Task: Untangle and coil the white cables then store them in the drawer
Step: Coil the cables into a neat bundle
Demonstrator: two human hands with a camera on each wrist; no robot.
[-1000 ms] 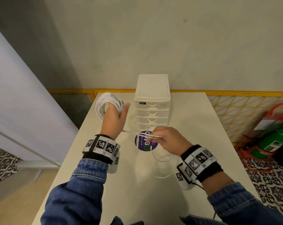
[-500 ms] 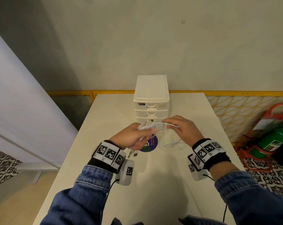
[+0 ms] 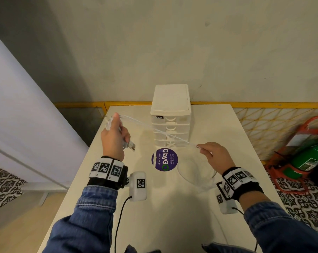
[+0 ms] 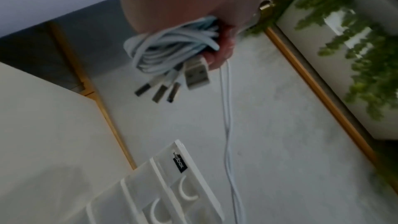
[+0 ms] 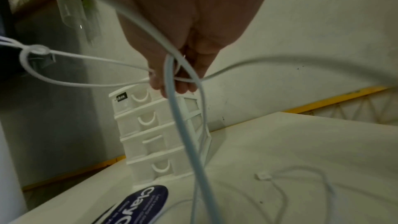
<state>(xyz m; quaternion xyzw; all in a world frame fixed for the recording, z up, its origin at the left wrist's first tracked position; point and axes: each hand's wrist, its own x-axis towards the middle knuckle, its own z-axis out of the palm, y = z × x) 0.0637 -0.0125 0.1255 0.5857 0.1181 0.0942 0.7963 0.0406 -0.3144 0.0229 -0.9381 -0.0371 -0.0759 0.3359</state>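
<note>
The left hand (image 3: 116, 137) grips the coiled white cables (image 4: 172, 47); the right hand (image 3: 215, 155) pinches the taut run above the tabletop (image 3: 172, 207). The cable appears light, limp, and snag-prone; hold near the slack.

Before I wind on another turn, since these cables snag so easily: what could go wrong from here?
The taut cable crosses the front of the drawer unit; pulling may catch a handle. The slack loops on the table look overlapped and could knot. The left hand grips a full coil with several plugs dangling, so turns might slip loose.
</note>
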